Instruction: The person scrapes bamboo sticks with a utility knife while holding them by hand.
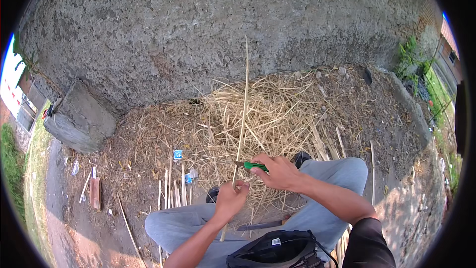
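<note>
A long, thin, pale bamboo strip point(244, 104) runs upright from my lap toward the wall. My left hand point(231, 199) is closed around its lower part. Just above that grip, my right hand point(280, 172) is closed on a knife point(254, 167) with a green handle. The short dark blade lies across the strip and appears to touch it. A wide heap of curly pale shavings point(263, 106) covers the ground beyond both hands.
A rough grey wall point(198, 25) rises behind the heap, with a concrete block point(82, 119) at the left. Bamboo sticks point(176, 193) lie by my left knee. A long flat blade point(260, 226) rests between my legs, near a black bag point(275, 248). A reddish brick piece point(95, 193) lies farther left.
</note>
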Motion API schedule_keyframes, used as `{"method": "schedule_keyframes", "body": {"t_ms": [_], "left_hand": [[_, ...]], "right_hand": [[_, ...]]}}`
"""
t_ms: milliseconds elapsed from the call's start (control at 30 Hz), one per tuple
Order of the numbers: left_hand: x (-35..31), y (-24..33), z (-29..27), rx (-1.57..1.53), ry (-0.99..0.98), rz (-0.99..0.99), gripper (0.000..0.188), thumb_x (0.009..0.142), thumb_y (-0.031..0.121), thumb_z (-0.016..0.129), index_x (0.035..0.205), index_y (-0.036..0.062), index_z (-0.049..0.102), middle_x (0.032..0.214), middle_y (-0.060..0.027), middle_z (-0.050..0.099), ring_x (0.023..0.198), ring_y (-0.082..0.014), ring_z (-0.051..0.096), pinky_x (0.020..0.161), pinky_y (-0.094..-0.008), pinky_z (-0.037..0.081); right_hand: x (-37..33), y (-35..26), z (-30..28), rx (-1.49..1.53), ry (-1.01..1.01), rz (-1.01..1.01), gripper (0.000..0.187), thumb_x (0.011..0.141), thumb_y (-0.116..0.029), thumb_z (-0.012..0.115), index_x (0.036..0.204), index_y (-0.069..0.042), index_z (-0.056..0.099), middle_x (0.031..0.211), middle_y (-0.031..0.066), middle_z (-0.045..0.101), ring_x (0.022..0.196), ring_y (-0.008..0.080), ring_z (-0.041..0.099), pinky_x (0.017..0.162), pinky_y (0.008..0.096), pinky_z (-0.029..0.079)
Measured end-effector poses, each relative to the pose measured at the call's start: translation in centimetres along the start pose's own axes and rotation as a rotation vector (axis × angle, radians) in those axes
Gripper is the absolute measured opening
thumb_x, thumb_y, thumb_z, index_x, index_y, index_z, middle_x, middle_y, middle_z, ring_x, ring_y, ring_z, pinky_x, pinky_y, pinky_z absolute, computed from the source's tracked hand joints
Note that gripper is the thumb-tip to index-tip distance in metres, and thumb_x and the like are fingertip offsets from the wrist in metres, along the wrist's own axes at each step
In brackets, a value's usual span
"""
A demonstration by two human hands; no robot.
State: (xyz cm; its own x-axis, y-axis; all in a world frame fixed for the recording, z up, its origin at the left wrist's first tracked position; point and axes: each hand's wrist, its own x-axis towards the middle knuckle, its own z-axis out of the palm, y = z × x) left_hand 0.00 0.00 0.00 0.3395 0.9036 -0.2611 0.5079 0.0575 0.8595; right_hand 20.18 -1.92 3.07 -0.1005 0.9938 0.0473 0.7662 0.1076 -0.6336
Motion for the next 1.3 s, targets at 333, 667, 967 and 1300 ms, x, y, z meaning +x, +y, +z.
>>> {"method": "schedule_keyframes", "body": {"t_ms": [333, 667, 967, 1300], "left_hand": [[0.4, -0.5, 0.0, 0.188, 0.018, 0.050, 0.031, 0.084, 0.025, 0.070, 0.075, -0.0018, 0.057, 0.060, -0.0177, 0.059, 0.057, -0.0314, 0.061, 0.058, -0.0415, 0.047], [0.1, -0.2, -0.1, 0.259, 0.068, 0.026, 0.021, 0.088, 0.017, 0.063, 0.083, -0.0020, 0.056, 0.073, -0.0263, 0.064, 0.071, -0.0433, 0.065, 0.065, -0.0489, 0.050], [-0.5, 1.0, -0.5, 0.320, 0.100, 0.054, 0.018, 0.092, 0.015, 0.058, 0.089, -0.0029, 0.056, 0.076, -0.0281, 0.065, 0.076, -0.0463, 0.065, 0.066, -0.0524, 0.050], [0.1, 1.7, -0.8, 0.293, 0.057, 0.189, 0.016, 0.093, 0.012, 0.053, 0.090, -0.0042, 0.054, 0.069, -0.0275, 0.063, 0.066, -0.0452, 0.065, 0.058, -0.0506, 0.049]], "right_hand": [[0.2, 0.0, 1.6, 0.071, 0.171, -0.210, 0.020, 0.093, -0.027, 0.061, 0.097, -0.008, 0.063, 0.079, 0.0133, 0.068, 0.066, 0.0374, 0.065, 0.056, 0.0476, 0.051], [1.1, 0.0, 1.9, 0.070, 0.151, -0.167, 0.019, 0.090, -0.026, 0.067, 0.090, -0.006, 0.068, 0.091, 0.0128, 0.072, 0.069, 0.0345, 0.067, 0.059, 0.0432, 0.053], [1.2, 0.6, 2.7, -0.041, 0.399, -0.291, 0.015, 0.086, -0.024, 0.071, 0.091, -0.010, 0.073, 0.074, 0.0059, 0.067, 0.051, 0.0252, 0.061, 0.042, 0.0357, 0.045], [1.5, 1.2, 1.8, -0.106, 0.503, -0.311, 0.017, 0.085, -0.027, 0.072, 0.096, -0.013, 0.074, 0.074, 0.0018, 0.067, 0.050, 0.0212, 0.060, 0.040, 0.0335, 0.043]]}}
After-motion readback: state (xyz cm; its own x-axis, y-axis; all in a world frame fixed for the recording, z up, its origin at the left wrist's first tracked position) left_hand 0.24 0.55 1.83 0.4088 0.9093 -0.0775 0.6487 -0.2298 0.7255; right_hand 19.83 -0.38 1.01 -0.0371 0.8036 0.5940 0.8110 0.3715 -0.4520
